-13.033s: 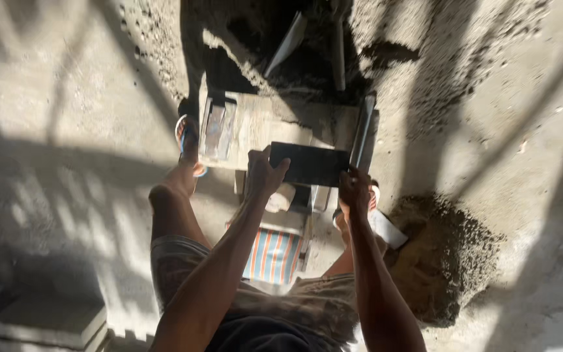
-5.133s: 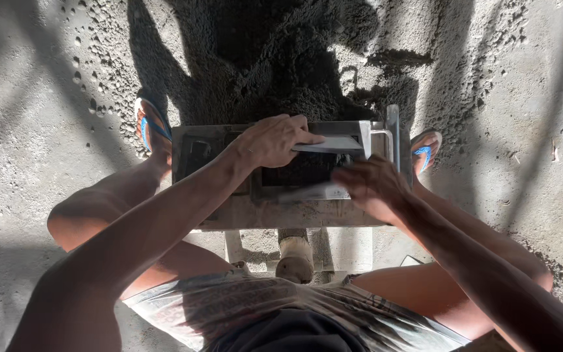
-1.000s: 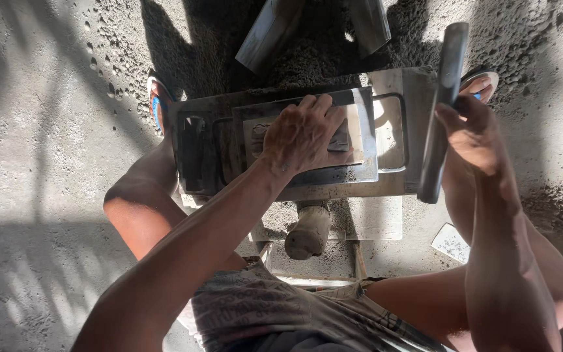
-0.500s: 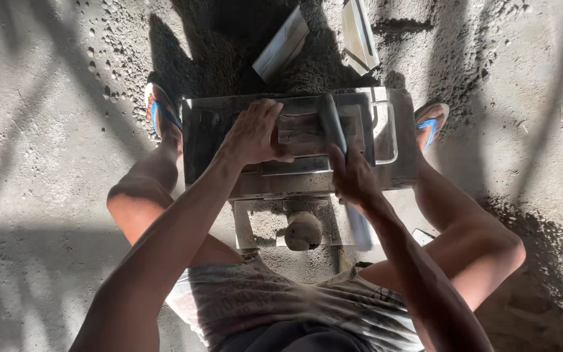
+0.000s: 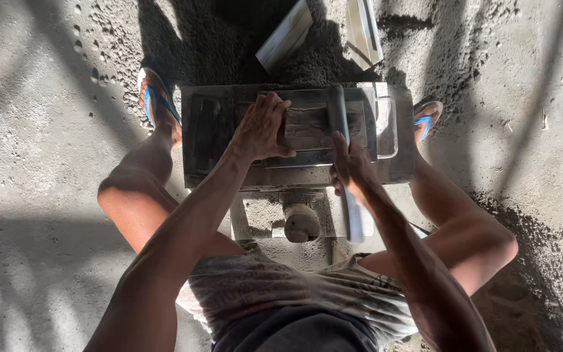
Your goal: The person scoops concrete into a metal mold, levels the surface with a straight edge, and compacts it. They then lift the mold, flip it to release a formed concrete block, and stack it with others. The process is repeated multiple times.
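Observation:
A grey metal block mould stands on the floor between my feet. My left hand lies flat on the plate inside the mould, fingers spread over its left part. My right hand is closed around a long metal bar that lies across the mould's top, pointing away from me. A metal loop handle sticks out on the mould's right side. A round wooden knob juts from the base below the mould.
Dark wet cement mix is heaped beyond the mould, with a shovel blade and a flat metal piece stuck in it. More mix lies at my right. My feet wear blue sandals. Rough concrete floor surrounds me.
My right hand has slid the bar slightly across the mould's top toward the middle. My left hand stays pressed on the plate. The view has shifted a little.

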